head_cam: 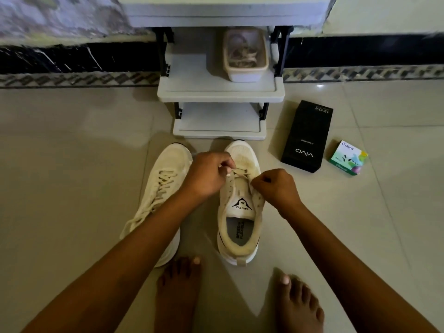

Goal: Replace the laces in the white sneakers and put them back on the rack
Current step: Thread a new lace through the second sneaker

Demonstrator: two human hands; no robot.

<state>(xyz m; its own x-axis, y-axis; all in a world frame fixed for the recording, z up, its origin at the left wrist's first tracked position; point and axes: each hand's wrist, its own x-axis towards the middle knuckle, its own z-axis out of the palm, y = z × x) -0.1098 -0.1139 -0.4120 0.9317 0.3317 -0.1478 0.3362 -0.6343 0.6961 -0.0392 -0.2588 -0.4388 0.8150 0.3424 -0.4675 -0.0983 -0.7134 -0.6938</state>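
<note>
Although the laced sneaker [165, 179] outside the left hand [209, 175] looks finished, the second sneaker [240, 212] under both hands is threaded only at its toe-end eyelets. Its lace [241, 173] is pinched by the left hand and the right hand [276, 186], and neither shoe is yet set on the rack [221, 92] beyond.

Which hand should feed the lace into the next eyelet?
Left, probably. The left hand pinches the lace end right over empty eyelets of the sneaker; the right hand pinches the lace at the opposite edge, seemingly just steadying it.

Laced sneaker [168, 164] beside part-laced sneaker [241, 200]
</note>
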